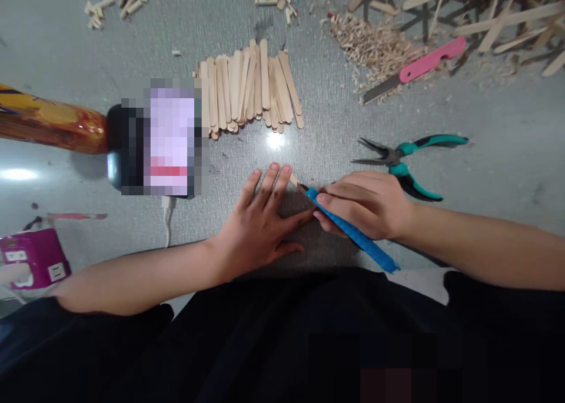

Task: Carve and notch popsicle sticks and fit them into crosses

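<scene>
My left hand [260,220] lies flat on the table with its fingers spread, pressing down around a wooden craft stick [293,180]. Only the stick's tip shows past the fingers; the rest is hidden beneath them. Closed around a blue-handled craft knife [353,226], my right hand [371,206] is just right of the left fingers. The knife's dark tip meets or nearly meets the stick's visible end. A loose row of craft sticks [247,85] lies beyond my left hand. Beyond my right hand rest long-nose pliers [392,156] with teal handles, their jaws apart.
A pink folding saw [432,60] lies beside a heap of wood shavings [375,44]. More sticks [507,17] are piled at far right. A phone [170,138], its screen blurred, stands left near an orange-brown bottle [57,123]. A purple power socket [35,259] sits at the left edge.
</scene>
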Demonstrator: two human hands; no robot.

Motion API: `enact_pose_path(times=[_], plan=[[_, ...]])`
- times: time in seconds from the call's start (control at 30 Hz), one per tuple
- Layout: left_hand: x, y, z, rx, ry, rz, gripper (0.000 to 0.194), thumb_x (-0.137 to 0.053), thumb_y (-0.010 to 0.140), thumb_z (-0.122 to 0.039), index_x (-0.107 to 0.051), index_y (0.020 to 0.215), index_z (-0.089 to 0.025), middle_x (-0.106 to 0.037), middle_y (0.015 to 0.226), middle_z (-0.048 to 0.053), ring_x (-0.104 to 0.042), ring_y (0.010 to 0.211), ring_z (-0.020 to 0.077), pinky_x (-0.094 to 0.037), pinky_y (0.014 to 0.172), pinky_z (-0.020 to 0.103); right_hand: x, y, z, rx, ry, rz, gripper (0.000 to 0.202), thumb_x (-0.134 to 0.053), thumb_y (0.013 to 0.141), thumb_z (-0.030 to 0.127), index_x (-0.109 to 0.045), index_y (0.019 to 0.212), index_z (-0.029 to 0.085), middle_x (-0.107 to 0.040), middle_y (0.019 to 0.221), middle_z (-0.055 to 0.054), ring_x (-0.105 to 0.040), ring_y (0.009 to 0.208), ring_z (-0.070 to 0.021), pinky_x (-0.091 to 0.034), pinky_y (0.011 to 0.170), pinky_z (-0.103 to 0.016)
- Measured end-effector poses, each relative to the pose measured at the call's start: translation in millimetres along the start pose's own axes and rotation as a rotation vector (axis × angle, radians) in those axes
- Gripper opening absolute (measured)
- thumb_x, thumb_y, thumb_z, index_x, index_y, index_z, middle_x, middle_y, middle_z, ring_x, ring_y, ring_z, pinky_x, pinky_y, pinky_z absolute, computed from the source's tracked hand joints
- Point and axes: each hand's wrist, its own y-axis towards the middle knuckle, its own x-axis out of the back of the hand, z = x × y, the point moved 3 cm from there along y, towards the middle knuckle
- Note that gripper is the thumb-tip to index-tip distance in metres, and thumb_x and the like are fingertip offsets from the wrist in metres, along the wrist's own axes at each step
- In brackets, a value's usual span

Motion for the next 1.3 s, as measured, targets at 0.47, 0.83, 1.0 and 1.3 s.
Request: enact_pose_path(times=[0.47, 0.83, 1.0, 1.3], plan=[[-1.3, -0.7, 0.2, -0.014, 0.024, -0.009, 0.125, -0.085, 0.093, -0.083, -0.025, 0.191, -0.035, -0.018, 0.198, 0.033, -0.039, 0.178, 0.0599, -0.031, 0.144, 0.073, -1.4, 0.3, 0.4, 0.011, -0.068, -0.02, 0.012, -0.076, 0.116, 0.034, -0.074, 0.116, 0.022, -0.085, 0.091, 0.002, -0.07, 0.074, -0.0144, -0.054, 0.066, -0.031], [3.1, 1.6, -1.5, -0.021, 0.058, 0.027, 0.14, -0.084, 0.092, -0.086, -0.005, 0.194, -0.03, -0.029, 0.192, 0.038, -0.041, 0.176, 0.0616, -0.035, 0.141, 0.074, 0.5, 3.6, -0.5, 0.034, 0.003, 0.001, 0.013, -0.079, 0.113, 0.028, -0.072, 0.118, 0.018, -0.084, 0.089, -0.001, -0.072, 0.069, -0.0161, -0.054, 0.059, -0.033], [3.3, 0.8, -0.7, -0.03, 0.064, 0.035, 0.144, -0.083, 0.093, -0.086, 0.002, 0.194, -0.028, -0.027, 0.192, 0.04, -0.041, 0.176, 0.0627, -0.031, 0.142, 0.073, 0.1, 2.3, 1.3, 0.029, 0.014, -0.008, 0.022, -0.082, 0.111, 0.027, -0.068, 0.124, 0.017, -0.084, 0.09, -0.002, -0.074, 0.069, -0.0171, -0.056, 0.058, -0.033], [3.3, 0.4, -0.8, -0.034, 0.056, 0.039, 0.133, -0.082, 0.094, -0.086, -0.014, 0.194, -0.03, -0.019, 0.197, 0.035, -0.041, 0.176, 0.0619, -0.026, 0.144, 0.073, -2.1, 2.1, -1.5, 0.012, 0.025, -0.001, 0.016, -0.082, 0.111, 0.027, -0.071, 0.119, 0.019, -0.084, 0.09, 0.0, -0.074, 0.07, -0.0161, -0.055, 0.06, -0.032]])
